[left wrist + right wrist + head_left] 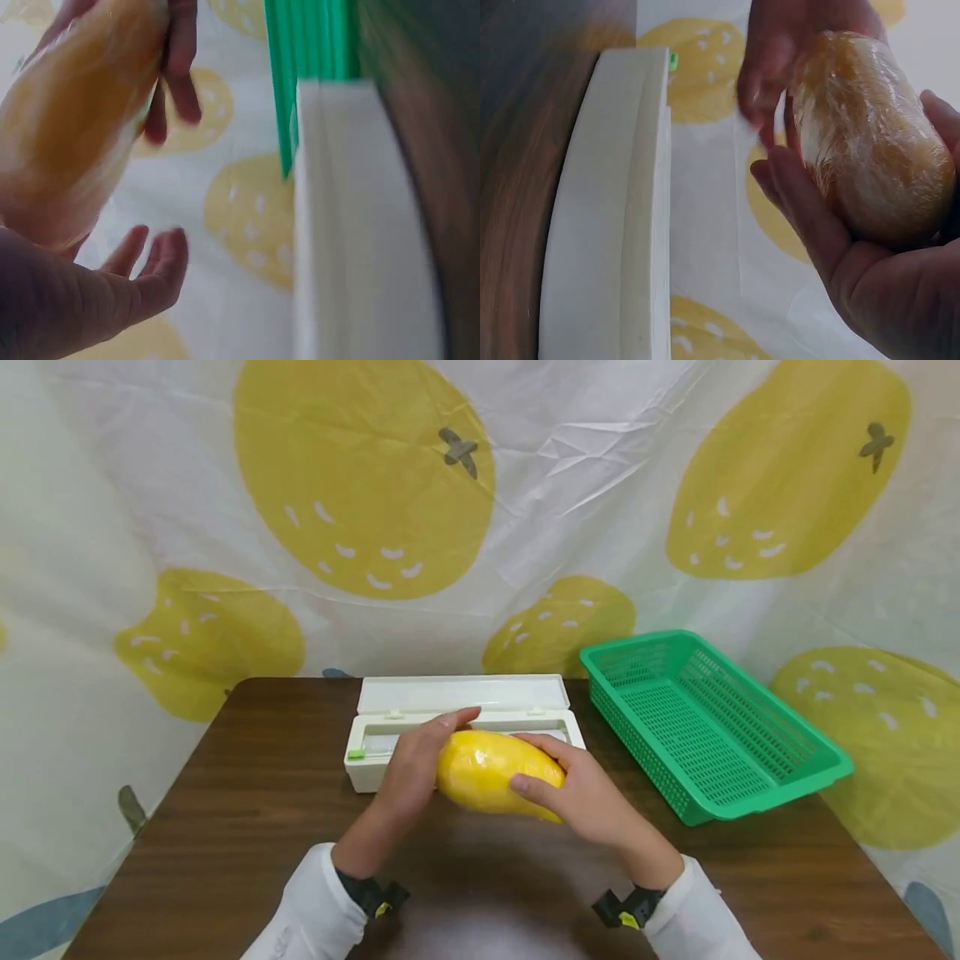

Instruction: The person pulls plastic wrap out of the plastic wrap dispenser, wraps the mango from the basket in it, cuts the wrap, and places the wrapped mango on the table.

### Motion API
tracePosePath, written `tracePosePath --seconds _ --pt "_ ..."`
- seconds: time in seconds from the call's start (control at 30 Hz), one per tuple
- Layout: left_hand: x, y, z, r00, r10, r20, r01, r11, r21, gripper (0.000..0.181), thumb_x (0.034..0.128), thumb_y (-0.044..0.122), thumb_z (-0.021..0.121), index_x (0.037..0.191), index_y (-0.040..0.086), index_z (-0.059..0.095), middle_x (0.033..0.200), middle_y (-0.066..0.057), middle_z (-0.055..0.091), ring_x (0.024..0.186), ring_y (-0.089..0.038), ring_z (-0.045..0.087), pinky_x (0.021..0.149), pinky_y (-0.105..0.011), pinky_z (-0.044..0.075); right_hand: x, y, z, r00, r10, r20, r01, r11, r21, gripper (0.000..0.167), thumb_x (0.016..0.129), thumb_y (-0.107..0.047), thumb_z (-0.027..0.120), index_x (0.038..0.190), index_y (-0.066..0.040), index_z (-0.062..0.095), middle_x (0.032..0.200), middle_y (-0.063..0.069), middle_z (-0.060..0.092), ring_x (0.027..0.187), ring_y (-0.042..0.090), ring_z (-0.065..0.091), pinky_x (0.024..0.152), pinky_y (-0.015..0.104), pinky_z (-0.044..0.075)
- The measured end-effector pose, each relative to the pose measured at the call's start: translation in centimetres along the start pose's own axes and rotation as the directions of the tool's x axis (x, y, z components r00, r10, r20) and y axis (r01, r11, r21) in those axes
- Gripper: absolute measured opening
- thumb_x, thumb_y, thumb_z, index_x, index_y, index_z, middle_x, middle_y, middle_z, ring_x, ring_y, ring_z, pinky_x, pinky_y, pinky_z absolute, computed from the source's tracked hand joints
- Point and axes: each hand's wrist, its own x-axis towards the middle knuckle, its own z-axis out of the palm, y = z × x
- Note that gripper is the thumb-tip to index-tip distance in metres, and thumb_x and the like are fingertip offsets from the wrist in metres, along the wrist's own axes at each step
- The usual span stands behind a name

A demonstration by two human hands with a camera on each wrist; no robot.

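A yellow mango (483, 772), wrapped in shiny clear film, is held above the table in front of a white cling film dispenser (367, 774). My right hand (588, 793) grips its right end, thumb on the near side and fingers round the far side. The right wrist view shows the wrinkled film over the mango (877, 142). At the mango's left end is my left hand (416, 760), its fingers extended beside the fruit. In the left wrist view the left hand (97, 300) has loosely bent fingers, apart from the mango; whether its palm touches is unclear.
The dispenser's lid (463, 693) stands raised at the back, with a film roll (381, 744) inside and a green slider (356, 755) at its left. A green plastic basket (712, 802) stands to the right. Behind the brown table (247, 802) hangs a fruit-patterned cloth (570, 468).
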Motion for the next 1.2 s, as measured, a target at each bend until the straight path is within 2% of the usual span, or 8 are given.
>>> tracePosePath --seconds 0.13,0.27,0.37,0.47,0.6,0.77,1.03,1.2 --pt "-0.4 0.7 -1.6 0.980 0.139 0.143 -0.174 0.946 0.274 0.042 0.0957 0.032 0.067 0.136 0.020 0.062 0.130 -0.001 0.062 0.108 -0.020 0.058 0.088 -0.037 0.055 -0.1 0.2 -0.4 1.000 -0.003 0.010 0.004 0.999 -0.053 0.049 0.094 -0.034 0.070 0.139 -0.020 0.057 0.111 0.002 0.065 0.087 0.022 0.060 0.073 0.030 0.052" --pt "-1.2 1.3 -2.6 0.931 0.197 0.306 -0.314 0.859 0.404 0.067 0.0777 0.034 0.087 0.138 0.021 0.060 0.124 0.007 0.059 0.109 -0.011 0.057 0.085 -0.033 0.056 -0.2 0.4 -0.6 0.999 -0.012 0.051 0.016 0.997 -0.072 0.051 0.095 -0.032 0.070 0.141 -0.020 0.055 0.112 0.002 0.065 0.089 0.022 0.060 0.076 0.030 0.051" --pt "-1.8 1.4 -2.7 0.909 0.244 0.338 -0.385 0.804 0.453 0.076 0.0711 0.033 0.093 0.138 0.018 0.059 0.124 0.007 0.059 0.110 -0.009 0.058 0.087 -0.032 0.056 -0.3 0.6 -0.7 0.997 -0.020 0.075 0.026 0.997 -0.078 0.054 0.094 -0.031 0.071 0.143 -0.019 0.052 0.122 0.002 0.063 0.095 0.021 0.059 0.081 0.031 0.051" --pt "-2.1 1.5 -2.5 0.900 0.297 0.319 -0.424 0.765 0.484 0.074 0.0692 0.030 0.094 0.134 0.015 0.062 0.125 0.003 0.059 0.109 -0.011 0.059 0.085 -0.031 0.057 -0.5 0.6 -0.9 0.995 -0.065 0.079 0.072 0.994 -0.086 0.065 0.091 -0.028 0.076 0.148 -0.020 0.046 0.137 0.002 0.053 0.106 0.021 0.057 0.088 0.032 0.051" --pt "-2.5 1.7 -2.6 0.913 0.301 0.275 -0.404 0.753 0.519 0.073 0.0676 0.029 0.095 0.132 0.014 0.063 0.125 0.001 0.055 0.108 -0.013 0.058 0.084 -0.031 0.055 -1.0 0.3 -1.5 0.980 -0.194 0.036 0.197 0.965 -0.170 0.075 0.084 -0.027 0.083 0.148 -0.024 0.044 0.144 0.000 0.042 0.119 0.017 0.052 0.092 0.034 0.052" --pt "-2.7 1.9 -3.1 0.922 0.291 0.255 -0.385 0.753 0.534 0.074 0.0676 0.029 0.095 0.133 0.015 0.063 0.121 0.002 0.054 0.105 -0.011 0.058 0.083 -0.031 0.055 -1.5 -0.3 -2.3 0.939 -0.343 -0.002 0.324 0.890 -0.321 0.053 0.082 -0.025 0.085 0.129 -0.021 0.061 0.130 -0.004 0.055 0.118 0.014 0.055 0.093 0.035 0.052" --pt "-2.8 2.0 -3.6 0.919 0.277 0.282 -0.390 0.743 0.544 0.074 0.0691 0.029 0.094 0.134 0.014 0.062 0.118 0.001 0.056 0.103 -0.011 0.058 0.083 -0.031 0.056 -1.4 -0.4 -2.0 0.920 -0.391 0.010 0.372 0.869 -0.325 0.048 0.081 -0.021 0.085 0.125 -0.017 0.067 0.126 -0.004 0.059 0.113 0.013 0.059 0.087 0.029 0.054" --pt "-3.1 1.7 -3.7 0.914 0.263 0.308 -0.401 0.692 0.600 0.075 0.0688 0.029 0.094 0.134 0.011 0.061 0.118 0.000 0.056 0.100 -0.012 0.057 0.084 -0.031 0.054 -1.3 0.1 -1.5 0.908 -0.419 0.030 0.405 0.853 -0.329 0.047 0.083 -0.022 0.084 0.125 -0.014 0.067 0.124 -0.001 0.060 0.112 0.014 0.060 0.095 0.031 0.053"
